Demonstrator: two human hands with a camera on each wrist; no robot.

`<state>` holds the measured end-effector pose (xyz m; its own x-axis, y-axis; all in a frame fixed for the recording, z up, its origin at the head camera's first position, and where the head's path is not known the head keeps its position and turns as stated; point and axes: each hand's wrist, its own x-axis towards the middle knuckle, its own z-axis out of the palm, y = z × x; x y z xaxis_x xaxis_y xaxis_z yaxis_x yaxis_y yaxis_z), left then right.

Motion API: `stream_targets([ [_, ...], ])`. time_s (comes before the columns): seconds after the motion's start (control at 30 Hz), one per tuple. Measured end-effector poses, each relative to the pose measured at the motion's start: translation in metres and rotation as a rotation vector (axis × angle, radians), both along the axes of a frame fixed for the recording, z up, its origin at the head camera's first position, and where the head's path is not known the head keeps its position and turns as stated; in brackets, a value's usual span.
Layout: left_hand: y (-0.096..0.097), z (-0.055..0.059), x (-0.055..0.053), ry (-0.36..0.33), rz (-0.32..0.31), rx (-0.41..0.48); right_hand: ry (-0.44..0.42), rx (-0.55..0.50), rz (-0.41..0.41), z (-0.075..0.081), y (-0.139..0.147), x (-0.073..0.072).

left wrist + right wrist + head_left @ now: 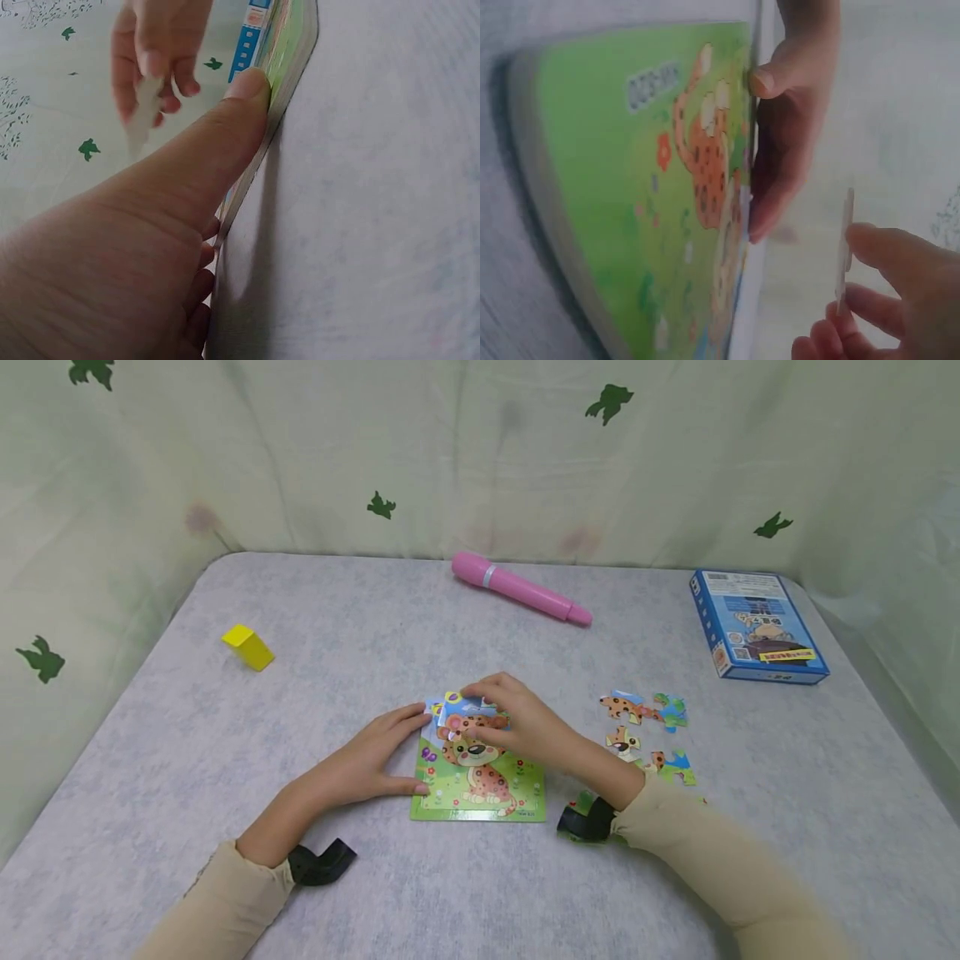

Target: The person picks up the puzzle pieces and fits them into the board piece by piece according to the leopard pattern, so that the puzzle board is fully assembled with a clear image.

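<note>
My right hand (521, 718) pinches a jigsaw piece (844, 255) between thumb and fingers, raised over the picture board. From above, this piece overlaps the upper part of the board and shows blue with a bit of yellow. The jigsaw board (480, 814) has a green border and a cartoon spotted leopard cub (489, 783). Along the board's left edge rests my left hand (371, 760), its fingers extended toward the upper corner and its thumb (247, 84) at the lower edge. Part of the board's upper right is hidden behind the right hand.
Several loose jigsaw pieces (622, 742) lie to the right of the board, some partly under the right forearm. A blue puzzle box (768, 627) is at the back right, a pink marker-shaped object (521, 592) at the back middle, a yellow block (251, 648) at the left.
</note>
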<state>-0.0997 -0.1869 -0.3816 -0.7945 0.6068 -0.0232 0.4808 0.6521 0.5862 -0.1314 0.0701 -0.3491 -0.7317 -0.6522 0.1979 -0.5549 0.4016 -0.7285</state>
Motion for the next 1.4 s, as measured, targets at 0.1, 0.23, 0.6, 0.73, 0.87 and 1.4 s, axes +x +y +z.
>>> stream_targets([
  [0.1, 0.000, 0.000, 0.000, 0.003, -0.001, 0.006, -0.032, 0.066, 0.000, -0.008, -0.006, -0.003],
  [0.23, 0.000, -0.002, 0.000, 0.016, -0.005, 0.007, -0.033, 0.146, -0.005, -0.017, -0.010, -0.007],
  [0.6, -0.001, -0.004, -0.001, 0.043, -0.018, 0.009, 0.061, 0.191, -0.005, -0.034, -0.010, -0.015],
  [0.73, -0.002, -0.006, -0.001, 0.068, -0.038, 0.002, 0.065, 0.175, 0.004, -0.037, -0.010, -0.017],
  [0.87, -0.001, -0.004, 0.000, 0.064, -0.050, -0.016, 0.069, 0.175, 0.000, -0.038, -0.012, -0.018],
  [1.4, 0.000, -0.002, 0.001, 0.050, -0.048, -0.030, 0.067, 0.275, -0.051, -0.030, -0.018, -0.014],
])
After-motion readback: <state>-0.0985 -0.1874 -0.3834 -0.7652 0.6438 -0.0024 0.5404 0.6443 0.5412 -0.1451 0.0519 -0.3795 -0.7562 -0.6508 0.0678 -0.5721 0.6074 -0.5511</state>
